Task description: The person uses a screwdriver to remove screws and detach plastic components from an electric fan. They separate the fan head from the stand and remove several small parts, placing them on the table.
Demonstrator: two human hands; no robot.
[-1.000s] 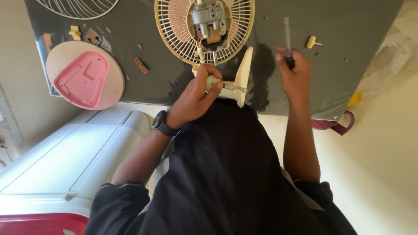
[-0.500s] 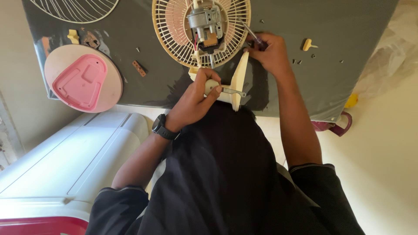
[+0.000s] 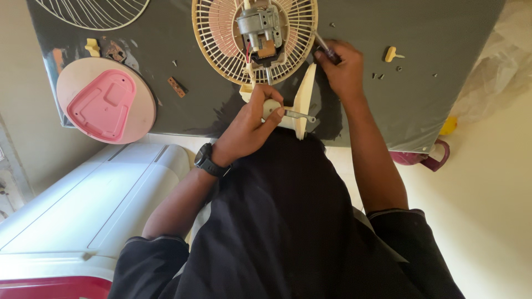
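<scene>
A cream fan rear grille lies on the dark table with its grey motor bolted in the middle. My left hand, a black watch on its wrist, grips the cream fan neck piece just below the grille, beside a flat cream panel standing on edge. My right hand holds a screwdriver, its tip pointing at the grille's right rim.
A round cream base with a pink cover lies at the table's left. A white wire guard is at the top left. Small screws and a cream knob lie right of my hand. A white appliance stands below.
My right hand brought the screwdriver from the table's right side leftward to the grille's rim. My left hand stayed on the neck piece.
</scene>
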